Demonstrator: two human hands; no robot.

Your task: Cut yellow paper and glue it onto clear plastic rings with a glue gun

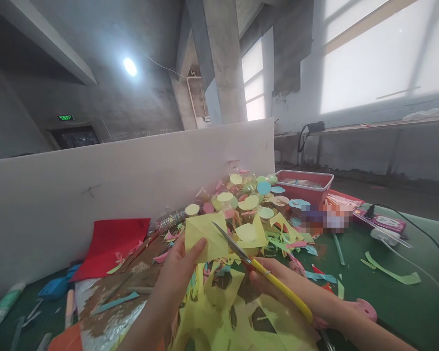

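Note:
My left hand (185,258) pinches a square of yellow paper (205,233) between thumb and fingers, with the thumb lying on its face. My right hand (269,275) is closed on a pair of scissors (281,289) with yellow handles. The metal blades point up and left, and their tips lie over the right part of the paper square. Whether they are cutting into it I cannot tell. Below both hands lie yellow paper scraps (208,317) with cut-out holes. Behind the square, cut rounds of yellow, green, blue and pink paper (248,202) form a heap with clear plastic pieces.
A white panel (124,180) stands across the back. A pink bin (303,187) is at the back right, near a cable (420,219). Red paper (111,246), a blue object (54,287) and a white-green tube (5,304) lie left. Scraps cover parts of the green table (398,312).

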